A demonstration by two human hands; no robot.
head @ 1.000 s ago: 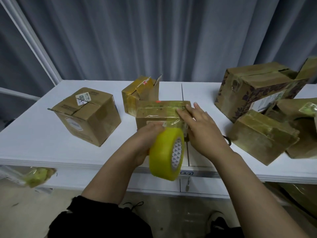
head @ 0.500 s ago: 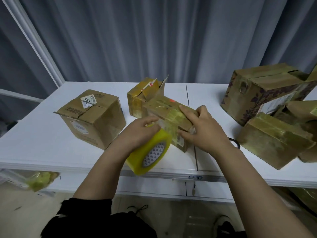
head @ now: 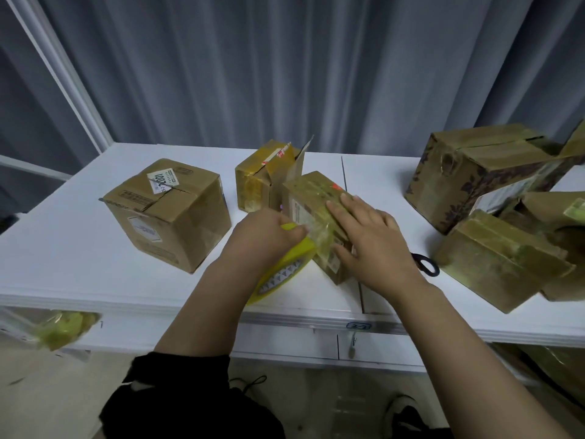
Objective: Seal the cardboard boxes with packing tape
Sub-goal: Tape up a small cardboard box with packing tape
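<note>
A small tape-covered cardboard box [head: 311,198] sits turned at an angle in the middle of the white table [head: 79,248]. My right hand [head: 370,239] lies flat on its top and near side, fingers spread, pressing it down. My left hand [head: 262,239] grips a yellow roll of packing tape [head: 285,270] against the box's left side. A strip of clear tape [head: 323,239] runs from the roll onto the box's near corner.
A larger brown box [head: 167,213] with a white label stands at left. Behind the middle box is a small yellow box [head: 262,179] with raised flaps. Several taped boxes [head: 493,261] crowd the right side. Black scissors [head: 425,264] lie beside my right wrist.
The box has been turned further, its near end swinging right. My left hand carried the tape roll from the table's front edge up against the box's left side. My right hand shifted over the top.
</note>
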